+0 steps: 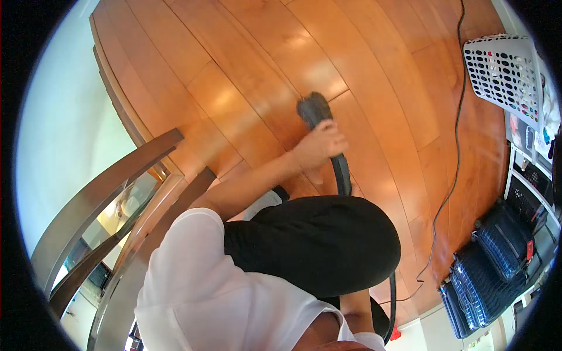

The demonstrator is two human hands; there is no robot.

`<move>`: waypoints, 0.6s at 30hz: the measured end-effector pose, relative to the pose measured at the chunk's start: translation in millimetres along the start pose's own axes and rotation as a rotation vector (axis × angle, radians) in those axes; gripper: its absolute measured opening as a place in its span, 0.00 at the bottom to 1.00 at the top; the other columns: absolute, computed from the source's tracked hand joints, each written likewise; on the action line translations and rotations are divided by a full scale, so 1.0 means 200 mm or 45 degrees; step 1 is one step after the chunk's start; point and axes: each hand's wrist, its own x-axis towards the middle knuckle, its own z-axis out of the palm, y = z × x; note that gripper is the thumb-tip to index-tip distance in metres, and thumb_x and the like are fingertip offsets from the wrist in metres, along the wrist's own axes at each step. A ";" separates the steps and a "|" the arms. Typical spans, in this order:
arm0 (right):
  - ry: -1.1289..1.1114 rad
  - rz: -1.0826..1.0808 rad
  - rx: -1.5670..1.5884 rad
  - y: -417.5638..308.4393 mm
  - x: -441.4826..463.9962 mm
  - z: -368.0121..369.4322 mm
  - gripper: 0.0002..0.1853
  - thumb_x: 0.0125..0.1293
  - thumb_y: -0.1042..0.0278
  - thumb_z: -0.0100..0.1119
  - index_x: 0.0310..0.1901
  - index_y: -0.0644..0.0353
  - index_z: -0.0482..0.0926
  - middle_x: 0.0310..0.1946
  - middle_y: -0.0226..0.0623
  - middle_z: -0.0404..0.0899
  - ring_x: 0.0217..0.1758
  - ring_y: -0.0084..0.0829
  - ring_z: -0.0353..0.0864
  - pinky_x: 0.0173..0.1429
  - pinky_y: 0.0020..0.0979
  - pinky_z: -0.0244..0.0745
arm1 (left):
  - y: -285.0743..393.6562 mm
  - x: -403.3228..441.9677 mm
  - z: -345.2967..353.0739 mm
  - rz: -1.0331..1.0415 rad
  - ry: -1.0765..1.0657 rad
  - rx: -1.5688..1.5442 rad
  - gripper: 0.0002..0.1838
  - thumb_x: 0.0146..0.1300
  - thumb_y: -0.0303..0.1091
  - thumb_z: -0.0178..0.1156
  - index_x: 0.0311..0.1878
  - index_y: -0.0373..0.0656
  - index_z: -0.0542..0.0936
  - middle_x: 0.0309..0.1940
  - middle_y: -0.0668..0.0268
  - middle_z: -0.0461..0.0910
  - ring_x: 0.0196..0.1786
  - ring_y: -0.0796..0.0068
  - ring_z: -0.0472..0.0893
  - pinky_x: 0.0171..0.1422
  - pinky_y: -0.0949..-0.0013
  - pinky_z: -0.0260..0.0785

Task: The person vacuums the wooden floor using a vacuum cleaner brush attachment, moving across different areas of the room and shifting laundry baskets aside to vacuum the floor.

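My left hand (pixel 321 143) is closed around the dark handle of a vacuum cleaner nozzle (pixel 315 110). Its brush-like head is down at the wooden floor (pixel 252 70), pointing away from me. Behind the hand a black hose (pixel 343 175) runs back and disappears behind my bent knee in black trousers. A black hose-like length (pixel 393 304) shows again on the other side of the knee. Of my right arm only a piece of forearm (pixel 357 310) is seen below the knee; the hand itself is hidden.
A thin dark cord (pixel 458 140) winds across the floor on the right. Beyond it stand a white perforated laundry basket (pixel 502 73) and dark blue suitcases (pixel 483 284). Close on my left are brown railing bars (pixel 105 193), with a wall (pixel 64 111) behind.
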 end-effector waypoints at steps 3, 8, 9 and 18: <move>-0.032 0.047 -0.036 -0.07 0.02 0.00 0.20 0.59 0.64 0.66 0.51 0.57 0.72 0.30 0.37 0.78 0.34 0.35 0.80 0.41 0.36 0.74 | -0.12 0.06 -0.04 -0.045 0.053 0.031 0.05 0.53 0.28 0.59 0.33 0.48 0.76 0.31 0.68 0.73 0.45 0.64 0.75 0.66 0.56 0.59; 0.463 -0.142 0.491 0.23 0.18 0.06 0.22 0.57 0.74 0.66 0.52 0.58 0.71 0.28 0.37 0.73 0.33 0.31 0.76 0.39 0.33 0.72 | -0.14 0.37 0.17 0.207 0.164 -0.006 0.04 0.54 0.29 0.61 0.32 0.49 0.76 0.30 0.70 0.74 0.45 0.65 0.76 0.62 0.56 0.61; 0.482 -0.113 0.540 0.24 0.21 0.01 0.23 0.57 0.76 0.66 0.53 0.59 0.70 0.27 0.36 0.72 0.29 0.30 0.74 0.36 0.32 0.71 | -0.15 0.48 0.25 0.253 0.192 -0.049 0.03 0.54 0.29 0.60 0.31 0.49 0.76 0.31 0.69 0.74 0.45 0.64 0.76 0.62 0.56 0.61; 0.275 -0.191 0.317 0.12 0.10 0.03 0.25 0.56 0.76 0.67 0.54 0.60 0.68 0.33 0.37 0.69 0.37 0.34 0.71 0.41 0.35 0.71 | -0.11 0.17 0.08 0.051 0.173 -0.114 0.04 0.54 0.27 0.59 0.31 0.49 0.73 0.32 0.67 0.74 0.46 0.64 0.76 0.65 0.54 0.61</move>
